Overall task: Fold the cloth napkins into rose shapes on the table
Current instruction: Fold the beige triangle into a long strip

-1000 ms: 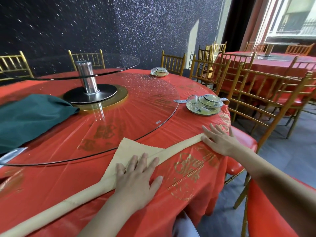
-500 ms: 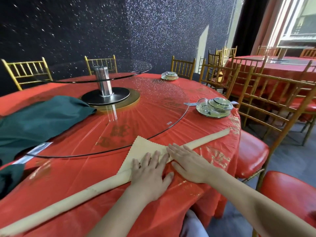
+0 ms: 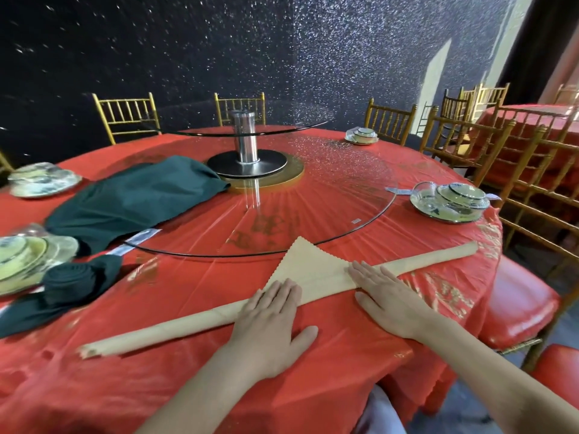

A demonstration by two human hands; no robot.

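Napkin (image 3: 310,267): long roll on counter (image 3: 188,286), triangular tip at turntable (image 3: 329,198) rim.
Left hand (image 3: 269,321): flat on roll, fingers straight, together.
Right hand (image 3: 388,299): flat on roll, fingers straight, slightly spread.

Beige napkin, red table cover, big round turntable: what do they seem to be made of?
Beige napkin: matte woven cloth; zigzag-cut edge, soft rolled band. Red table cover: probably thin plastic film, glossy, with glare and fine crinkles. Turntable: likely clear glass, perhaps acrylic; the red cover shows through and its rim glints.
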